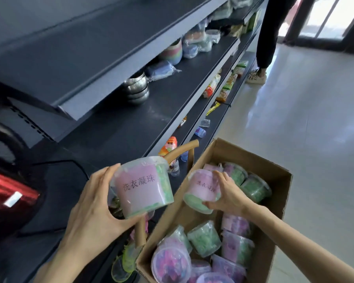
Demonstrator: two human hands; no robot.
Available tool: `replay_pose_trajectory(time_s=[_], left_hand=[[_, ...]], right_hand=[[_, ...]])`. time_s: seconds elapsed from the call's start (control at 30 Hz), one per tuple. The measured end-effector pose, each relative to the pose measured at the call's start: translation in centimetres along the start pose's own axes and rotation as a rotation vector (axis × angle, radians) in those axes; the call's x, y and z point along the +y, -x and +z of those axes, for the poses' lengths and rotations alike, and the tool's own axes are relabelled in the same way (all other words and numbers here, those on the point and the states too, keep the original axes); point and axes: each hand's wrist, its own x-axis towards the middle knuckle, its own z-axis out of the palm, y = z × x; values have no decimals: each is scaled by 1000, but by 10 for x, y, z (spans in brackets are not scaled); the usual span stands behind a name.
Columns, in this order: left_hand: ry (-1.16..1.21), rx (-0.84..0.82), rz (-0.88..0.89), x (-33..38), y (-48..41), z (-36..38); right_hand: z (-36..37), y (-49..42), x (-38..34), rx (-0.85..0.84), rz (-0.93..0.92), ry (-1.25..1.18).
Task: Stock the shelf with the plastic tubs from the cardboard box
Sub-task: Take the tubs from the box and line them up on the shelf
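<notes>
My left hand (90, 203) grips a clear plastic tub (143, 186) with a pink label and green beads, held above the dark shelf's front edge. My right hand (227, 193) grips a second pink-labelled tub (200, 190), tilted on its side over the open cardboard box (260, 158). Inside the box lie several more tubs (204, 237) with green or purple contents, some upright, some tipped. The dark shelf (114, 127) runs from near left to far right.
Stacked steel bowls (137, 88), wrapped bundles and pastel cups (172, 52) sit on the middle shelf. Snack packets (213, 84) and small bottles line the lower shelf. A red and black appliance (8, 193) sits at left. Another person's legs (266, 37) stand far right on the pale floor.
</notes>
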Motion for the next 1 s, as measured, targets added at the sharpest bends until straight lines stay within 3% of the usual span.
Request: replay_pose_trajectory(time_s=[0.3, 0.57, 0.8, 1.0], left_hand=[[-111, 184, 42, 73, 18, -125], [-157, 456, 23, 121, 40, -239], [-104, 620, 25, 109, 79, -314], [-100, 685, -6, 53, 128, -383]], right_hand=[[-136, 40, -106, 115, -335, -60], [-213, 65, -221, 230, -633, -41], [-248, 88, -307, 306, -810, -1], [-242, 100, -388, 331, -934, 49]])
